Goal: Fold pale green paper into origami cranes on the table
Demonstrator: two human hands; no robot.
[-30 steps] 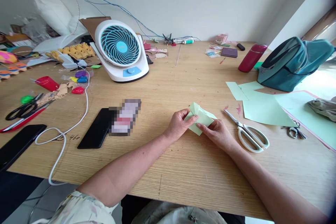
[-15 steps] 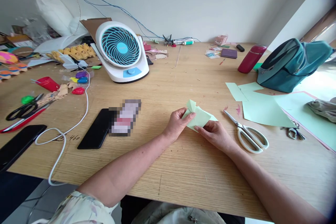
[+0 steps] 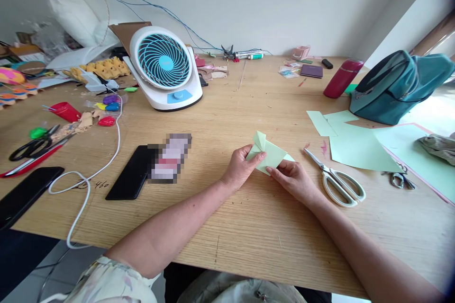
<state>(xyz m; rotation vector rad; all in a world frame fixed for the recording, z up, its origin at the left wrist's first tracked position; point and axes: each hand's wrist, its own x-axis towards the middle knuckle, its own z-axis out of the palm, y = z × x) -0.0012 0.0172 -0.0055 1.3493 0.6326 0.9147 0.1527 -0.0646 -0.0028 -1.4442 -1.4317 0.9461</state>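
A folded piece of pale green paper (image 3: 273,152) is held between my two hands, above the wooden table. My left hand (image 3: 242,164) pinches its left side, thumb on the front, just below a small pointed flap that sticks up at the top. My right hand (image 3: 293,179) grips the lower right edge, the thumb in front and the other fingers curled behind, partly hidden by the paper. A narrow green corner shows behind the right side. White-handled scissors (image 3: 343,187) lie on the table to the right of my right hand.
Green paper sheets (image 3: 359,147), a teal bag (image 3: 387,90) and a red bottle (image 3: 343,79) are at the right. A fan (image 3: 185,97) stands at the back left. Phones (image 3: 128,175), a white cable (image 3: 117,149) and black scissors (image 3: 30,149) lie to the left.
Both hands stay on the folded paper. The paper has turned very slightly, and less of the layer behind shows at its right. The whole view has shifted a little.
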